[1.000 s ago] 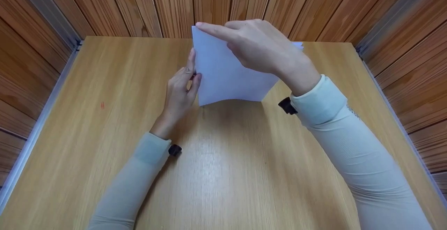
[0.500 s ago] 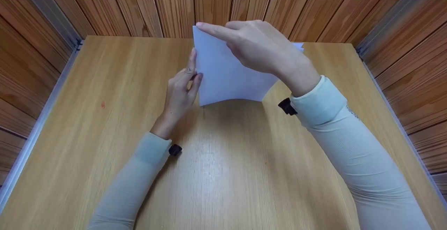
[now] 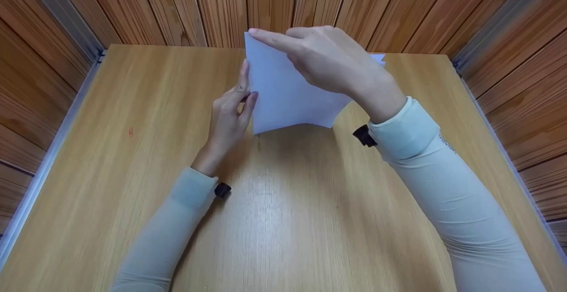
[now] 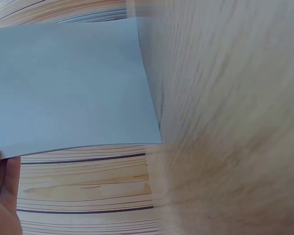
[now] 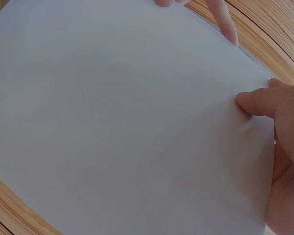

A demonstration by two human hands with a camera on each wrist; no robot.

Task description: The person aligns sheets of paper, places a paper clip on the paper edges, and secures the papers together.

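My left hand (image 3: 227,110) has a narrow hold on the paper (image 3: 288,88), pinching its left edge with the thumb on the face turned towards me and the fingers reaching along and behind that edge. My right hand (image 3: 336,61) is above and to the right of that pinch, gripping the top edge: the index finger runs out to the upper left corner, and the thumb (image 5: 255,103) presses the face just beside it, enough to dent the paper slightly. What my other right fingers do behind it I cannot fully tell.

So the paper stands upright between my two holds, its lower edge below both of them, near the table (image 3: 266,221); the lower left corner seems to touch the wood. I judge the left pinch is there to steady the edge, while the right one keeps the top from flopping, since paper this thin bends easily; the lower edge already bows between its corners. Past my right wrist, two pointed tips show, which suggests more than one layer.

Well to the left of my left hand lies a small red loop (image 3: 130,132), perhaps a clip. Beyond both hands rises the wooden wall (image 3: 270,8).
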